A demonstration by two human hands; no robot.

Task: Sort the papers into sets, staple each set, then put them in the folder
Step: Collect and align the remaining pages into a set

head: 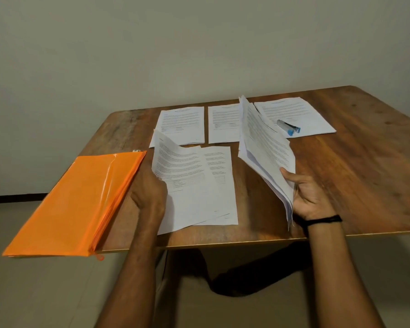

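Observation:
My right hand [310,197] grips a thick stack of printed papers [263,147], tilted up off the table with its top edge pointing away. My left hand [149,192] pinches the left edge of a single printed sheet [182,176] whose far corner curls upward; it lies over another sheet [223,185] on the table. Three more paper piles lie flat further back: one at the left [182,124], one in the middle [223,124], partly hidden by the held stack, and one at the right [301,114]. A silver and blue stapler [288,127] rests on the right pile.
An orange zip folder [81,202] lies at the table's front left, overhanging the wooden table [353,174] edge. A plain wall stands behind. A black band circles my right wrist. Bare wood shows to the right of the papers.

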